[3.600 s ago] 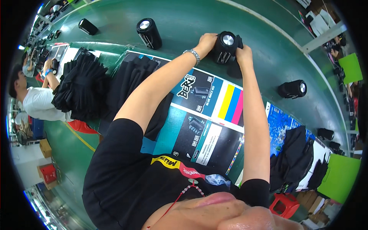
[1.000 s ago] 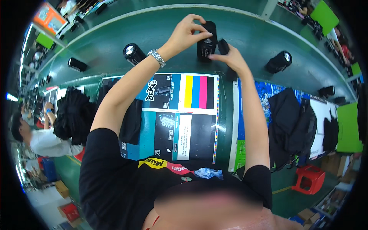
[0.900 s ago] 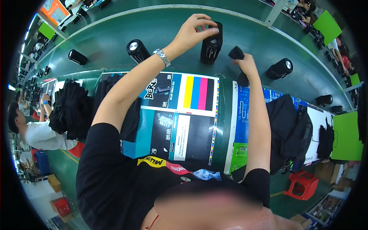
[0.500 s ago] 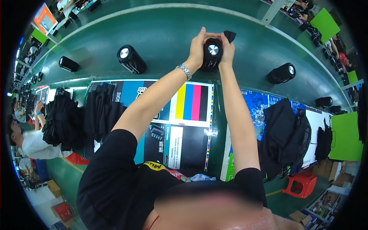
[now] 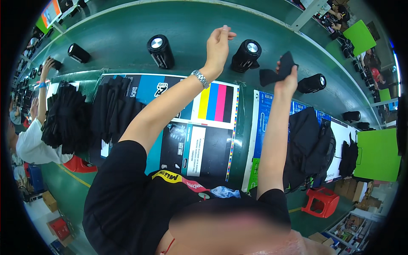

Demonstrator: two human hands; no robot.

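Note:
A black cylindrical speaker (image 5: 245, 55) with a silver end cap lies tilted on the green conveyor belt (image 5: 191, 25). My left hand (image 5: 219, 42), with a metal watch on the wrist, hovers just left of it, fingers loosely apart and holding nothing. My right hand (image 5: 287, 83) is to the right of the speaker and grips a small black fabric pouch (image 5: 276, 72) that hangs clear of the speaker.
More black speakers (image 5: 159, 51) (image 5: 78, 53) (image 5: 312, 83) lie along the belt. Printed colour sheets (image 5: 212, 102) cover the table in front of me, with piles of black pouches at left (image 5: 112, 106) and right (image 5: 310, 144). A co-worker in white (image 5: 29, 142) works at the far left. A red stool (image 5: 323, 199) stands at lower right.
Both hands were on the speaker half a second ago. They have since let go of it, the left hand lifting off to the left and the right drawing away with the black pouch.

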